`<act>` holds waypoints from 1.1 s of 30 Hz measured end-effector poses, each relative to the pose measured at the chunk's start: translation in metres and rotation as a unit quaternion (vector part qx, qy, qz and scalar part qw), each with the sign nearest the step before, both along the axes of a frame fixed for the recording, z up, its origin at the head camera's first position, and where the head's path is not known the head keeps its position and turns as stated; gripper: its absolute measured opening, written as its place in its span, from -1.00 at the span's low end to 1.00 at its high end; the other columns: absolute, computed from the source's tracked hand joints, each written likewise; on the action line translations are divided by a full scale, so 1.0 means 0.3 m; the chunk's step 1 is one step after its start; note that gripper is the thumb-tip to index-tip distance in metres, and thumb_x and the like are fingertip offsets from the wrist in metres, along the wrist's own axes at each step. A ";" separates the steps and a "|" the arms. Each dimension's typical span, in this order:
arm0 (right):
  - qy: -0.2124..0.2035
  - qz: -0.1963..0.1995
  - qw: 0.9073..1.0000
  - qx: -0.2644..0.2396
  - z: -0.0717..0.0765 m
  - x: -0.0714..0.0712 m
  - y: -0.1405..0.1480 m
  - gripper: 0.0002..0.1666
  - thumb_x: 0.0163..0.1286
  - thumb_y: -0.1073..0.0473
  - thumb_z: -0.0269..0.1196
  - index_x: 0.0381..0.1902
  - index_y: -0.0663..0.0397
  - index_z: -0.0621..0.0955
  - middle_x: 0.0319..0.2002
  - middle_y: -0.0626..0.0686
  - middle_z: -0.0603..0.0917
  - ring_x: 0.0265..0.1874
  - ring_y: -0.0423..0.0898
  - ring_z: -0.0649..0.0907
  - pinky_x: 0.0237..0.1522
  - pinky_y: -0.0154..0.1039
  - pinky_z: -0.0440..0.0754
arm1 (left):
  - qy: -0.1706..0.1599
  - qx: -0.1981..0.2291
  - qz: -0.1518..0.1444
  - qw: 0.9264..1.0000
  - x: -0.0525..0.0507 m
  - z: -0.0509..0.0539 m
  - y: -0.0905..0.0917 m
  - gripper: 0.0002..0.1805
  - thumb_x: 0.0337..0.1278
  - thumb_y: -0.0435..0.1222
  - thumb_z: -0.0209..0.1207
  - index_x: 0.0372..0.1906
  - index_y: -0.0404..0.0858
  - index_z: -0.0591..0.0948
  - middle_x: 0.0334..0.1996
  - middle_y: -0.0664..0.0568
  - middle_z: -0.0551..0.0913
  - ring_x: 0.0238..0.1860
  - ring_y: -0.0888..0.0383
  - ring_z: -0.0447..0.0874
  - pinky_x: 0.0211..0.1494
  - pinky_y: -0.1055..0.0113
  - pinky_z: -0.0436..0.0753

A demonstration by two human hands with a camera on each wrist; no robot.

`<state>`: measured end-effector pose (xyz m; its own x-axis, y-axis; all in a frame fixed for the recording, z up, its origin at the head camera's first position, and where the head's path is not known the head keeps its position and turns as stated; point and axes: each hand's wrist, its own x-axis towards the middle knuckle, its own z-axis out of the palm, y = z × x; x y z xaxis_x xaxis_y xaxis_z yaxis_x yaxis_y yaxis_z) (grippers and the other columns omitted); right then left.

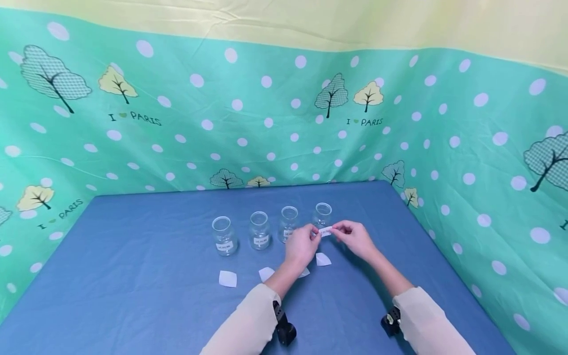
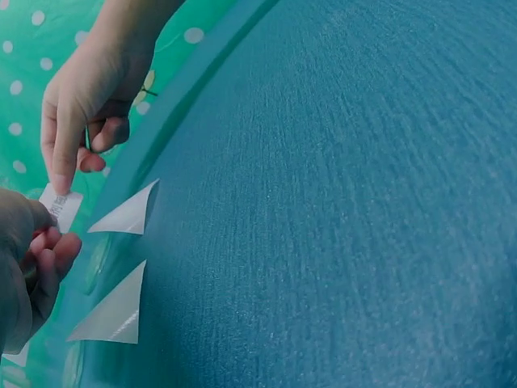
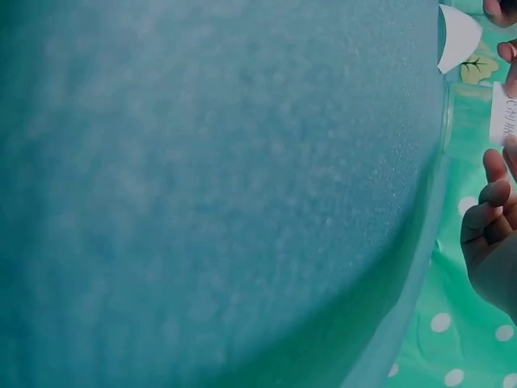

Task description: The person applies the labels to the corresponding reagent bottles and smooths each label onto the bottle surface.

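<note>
A small white label (image 1: 326, 231) with writing is stretched between my two hands, in front of the rightmost glass jar (image 1: 322, 209). My left hand (image 1: 302, 245) pinches its left end, and the right hand (image 1: 357, 240) pinches the other. Whether the label touches the glass cannot be told. In the left wrist view the label (image 2: 68, 212) shows between the fingertips of both hands. The right wrist view catches the label (image 3: 502, 117) at its edge, above the right hand (image 3: 494, 234). Behind the left hand, a jar (image 1: 289, 217) with a label is partly hidden.
Two more open, labelled jars, one at far left (image 1: 222, 229) and one beside it (image 1: 259, 227), continue the row. Several white paper pieces lie nearer me, among them a left one (image 1: 228, 279) and a right one (image 1: 323, 259). Blue cloth (image 1: 133, 276) covers the table; patterned curtains (image 1: 266, 118) surround it.
</note>
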<state>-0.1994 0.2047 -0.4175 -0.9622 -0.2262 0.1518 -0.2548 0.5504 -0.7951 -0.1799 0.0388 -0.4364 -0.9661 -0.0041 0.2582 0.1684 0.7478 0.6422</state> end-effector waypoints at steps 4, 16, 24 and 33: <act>0.000 -0.005 1.000 0.000 -0.027 -0.022 0.002 -0.81 0.28 0.24 0.24 -0.27 0.31 0.65 -0.58 0.24 0.60 -0.65 0.07 0.51 -0.68 -0.56 0.24 | 0.003 -0.007 0.007 1.000 -0.002 0.003 0.001 -0.89 0.12 -0.15 0.22 -0.34 -0.09 0.66 -0.59 0.16 0.64 -0.62 0.28 0.49 -0.54 0.40 0.41; 0.005 -0.020 1.000 0.010 -0.087 -0.062 0.021 -0.78 0.26 0.09 0.28 -0.31 0.17 0.67 -0.62 0.06 0.61 -0.68 -0.11 0.50 -0.67 -0.38 0.37 | -0.015 0.001 0.031 0.999 -0.017 -0.007 0.017 -0.87 0.15 -0.14 0.19 -0.36 -0.10 0.63 -0.68 0.16 0.56 -0.67 0.23 0.46 -0.58 0.34 0.40; 0.003 -0.046 0.999 0.013 -0.075 -0.060 0.010 -0.79 0.23 0.10 0.30 -0.37 0.15 0.66 -0.64 0.05 0.60 -0.64 0.03 0.57 -0.67 -0.37 0.39 | -0.025 0.011 0.052 0.998 -0.019 -0.012 0.028 -0.78 0.16 -0.11 0.17 -0.37 -0.18 0.66 -0.55 0.02 0.69 -0.50 0.07 0.67 -0.42 0.22 0.59; -0.009 -0.049 0.999 0.011 -0.072 -0.059 0.010 -0.62 0.17 0.08 0.35 -0.12 0.18 0.63 -0.58 0.12 0.64 -0.65 0.01 0.56 -0.65 -0.36 0.43 | -0.091 0.007 0.033 0.995 -0.011 0.003 0.013 -0.58 0.25 -0.03 0.08 -0.15 -0.35 0.60 -0.83 0.06 0.54 -0.90 0.28 0.43 -0.44 0.30 0.62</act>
